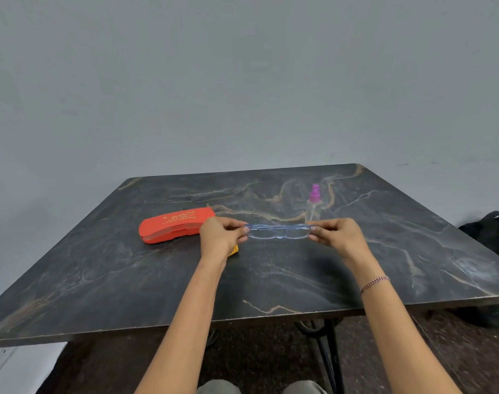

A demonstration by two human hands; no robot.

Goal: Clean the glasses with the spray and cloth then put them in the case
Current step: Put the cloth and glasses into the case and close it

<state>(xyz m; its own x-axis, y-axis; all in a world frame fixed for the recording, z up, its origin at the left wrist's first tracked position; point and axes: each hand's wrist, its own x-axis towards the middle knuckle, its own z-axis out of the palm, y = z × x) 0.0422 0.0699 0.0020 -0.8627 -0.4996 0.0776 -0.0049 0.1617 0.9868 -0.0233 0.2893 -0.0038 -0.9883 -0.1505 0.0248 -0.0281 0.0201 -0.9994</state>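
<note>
From the head camera, most of your cloth (233, 250) is hidden. Only a yellow corner shows under the wrist of your left hand (219, 237), just below and left of the glasses (278, 231). The ends of the glasses disappear into your fingers, so you cannot tell whether the side arms are folded or open. The clear body of the spray bottle (313, 203) is hard to make out against the dark marbled surface (271, 280). Its pink top stands out, upright, just behind the glasses toward their right end. The gold print on the orange case (174, 224) is too small to read. The case lies closed, to the left of the glasses, partly behind your left hand. A black bag (492, 231) far right of the glasses is cut off by the edge.

The glasses have a pale blue see-through frame. You hold them level above the surface, both lenses showing. Both hands pinch them, the left hand at one end and the right hand (337, 237) at the other, fingers curled.
</note>
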